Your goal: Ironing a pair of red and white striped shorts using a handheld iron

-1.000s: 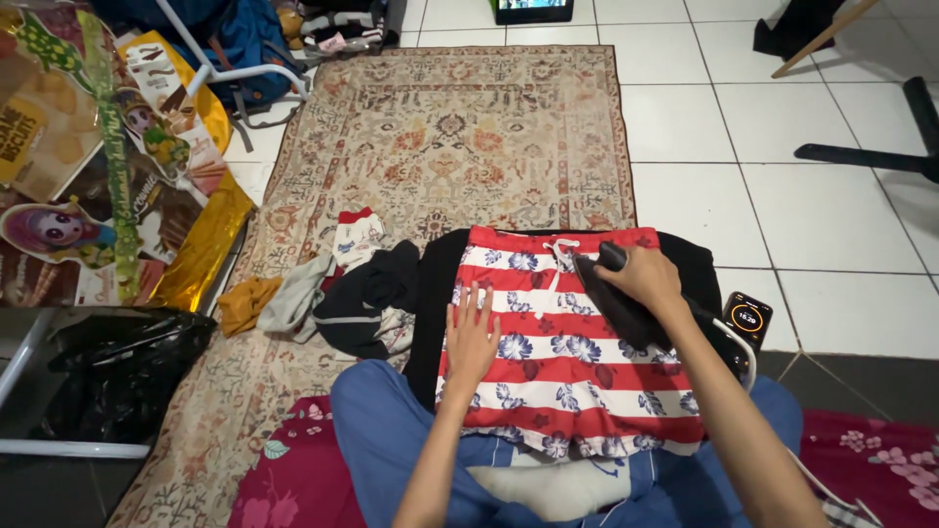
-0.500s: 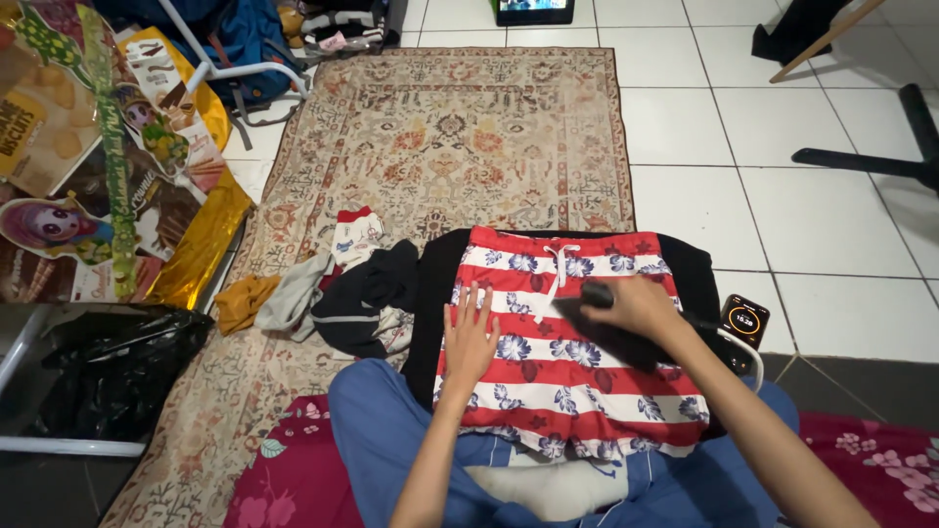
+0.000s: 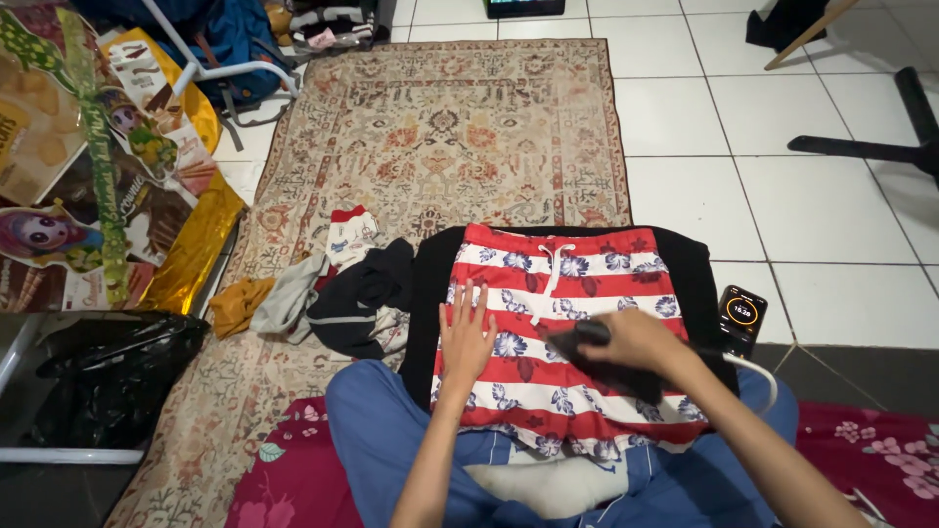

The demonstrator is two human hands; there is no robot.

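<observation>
red-and-white striped shorts on a patterned rug, under a black iron

the shorts [image 3: 562,332] have red and white stripes scattered with blue flowers and a white drawstring; they lie on a black cloth [image 3: 430,293]. the iron [image 3: 606,364] is black with a white cord [image 3: 758,376]. the rug [image 3: 450,137] is beige with rust-red and brown floral medallions and a patterned border. the clothes pile [image 3: 333,284] mixes black, grey, mustard yellow, and white printed fabric with a red edge. the trousers [image 3: 381,430] are blue; the sock [image 3: 548,489] is white. the mat [image 3: 284,479] is dark red with pink flowers. the floor [image 3: 812,196] is white tile. the phone [image 3: 741,315] is black with an orange ring on its screen. the bag [image 3: 108,381] is black.
</observation>
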